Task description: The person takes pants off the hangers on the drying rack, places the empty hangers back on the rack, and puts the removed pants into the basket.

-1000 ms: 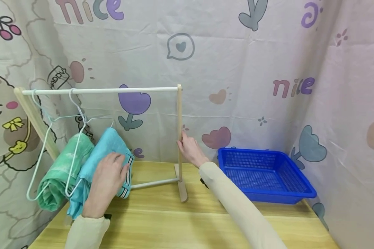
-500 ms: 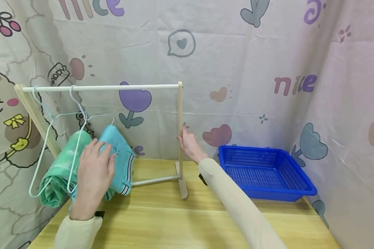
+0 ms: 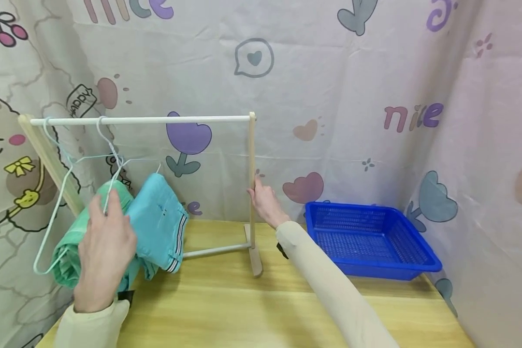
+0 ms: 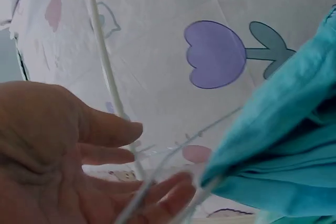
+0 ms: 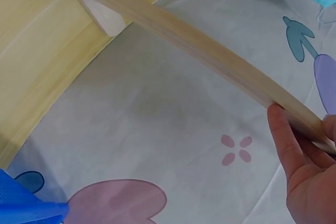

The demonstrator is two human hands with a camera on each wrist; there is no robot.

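In the head view my left hand point(image 3: 106, 249) is at a pale wire hanger point(image 3: 119, 165) on the rack's rod. The left wrist view shows the thumb apart from the loosely bent fingers, with the hanger wire point(image 4: 169, 155) crossing by the fingertips. Light-blue shorts point(image 3: 156, 222) with a striped waistband hang folded over this hanger. Left of them is a green cloth point(image 3: 67, 263), draped over a second hanger point(image 3: 53, 217) and partly behind my hand. My right hand point(image 3: 267, 205) holds the rack's wooden upright point(image 3: 252, 150), fingers and thumb on either side.
A blue perforated plastic basket point(image 3: 374, 270) stands at the right on the wooden table point(image 3: 226, 314). The rack's white top rod point(image 3: 178, 120) runs leftward to the other upright point(image 3: 48, 159). A printed curtain point(image 3: 330, 72) closes off the back and sides.
My left hand has moved left from the front of the blue shorts to the hanger wire, leaving more of the shorts visible. My right hand stays on the upright.
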